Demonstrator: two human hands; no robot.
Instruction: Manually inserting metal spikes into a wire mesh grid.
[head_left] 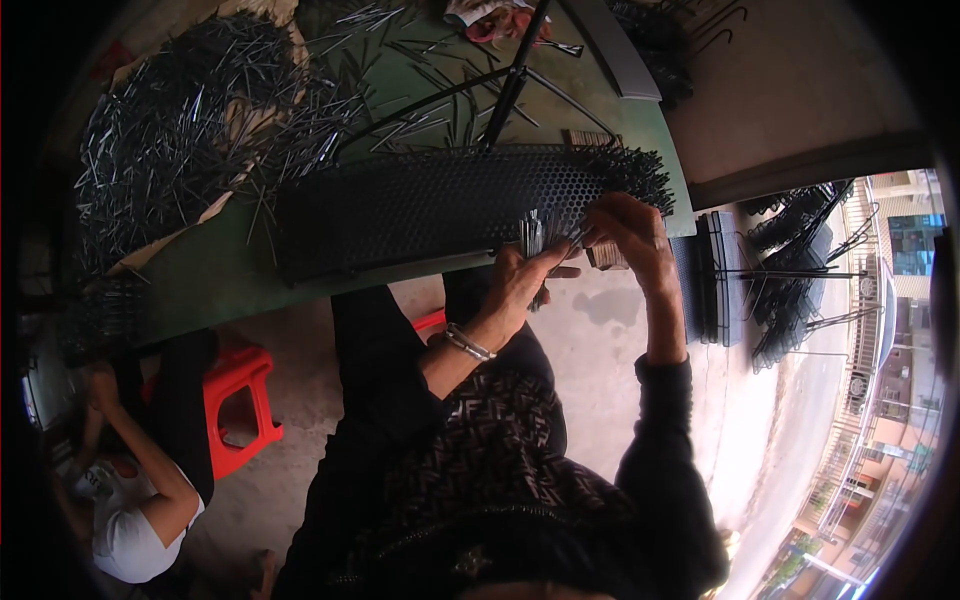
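My left hand [520, 275] is closed around a bundle of thin metal strips [533, 232], whose ends stick up past the fingers. Close beside it, my right hand [630, 228] is bent with its fingertips pinched on thin strips near the left thumb. Both hands are at the near edge of a long black perforated panel [420, 205], which has rows of round holes. At the panel's right end, many dark strips [640, 175] stand packed together in the holes. Wooden-looking blocks [606, 256] show under that end, partly hidden by my right hand.
Loose strips lie in a large pile [190, 110] on the green table [640, 125]. A black metal frame [515, 75] rises behind the panel. A co-worker's arm [150, 450] and a red stool [240, 405] are at left; stacked dark racks [795, 270] are at right.
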